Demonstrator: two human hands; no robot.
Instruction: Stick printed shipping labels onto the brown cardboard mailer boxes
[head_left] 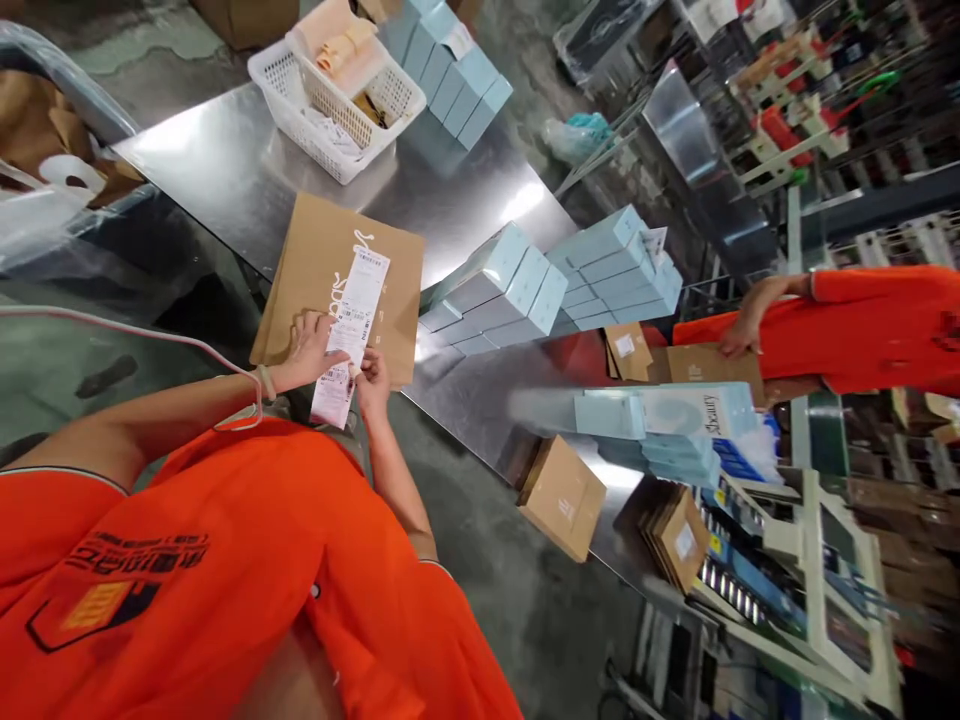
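Observation:
A long strip of printed labels (pixel 363 290) lies over the top brown cardboard mailer (pixel 401 275) of a small pile at the table's near edge. My left hand (pixel 306 350) rests flat on the mailer with its fingers stretched out, its thumb reaching over the strip. At the strip's right edge, my right hand (pixel 373 383) is closed in a pinch on the label strip. The strip's lower end hangs past the mailer toward my body. A cord runs to a band at my left wrist.
A white plastic basket (pixel 334 150) holding papers stands at the back of the metal table (pixel 202 150). Stacked light blue boxes (pixel 510 285) stand right of the mailers. Farther right, a co-worker's hand (pixel 741 335) touches a cardboard mailer (pixel 709 365). A lined bin (pixel 67 230) stands at left.

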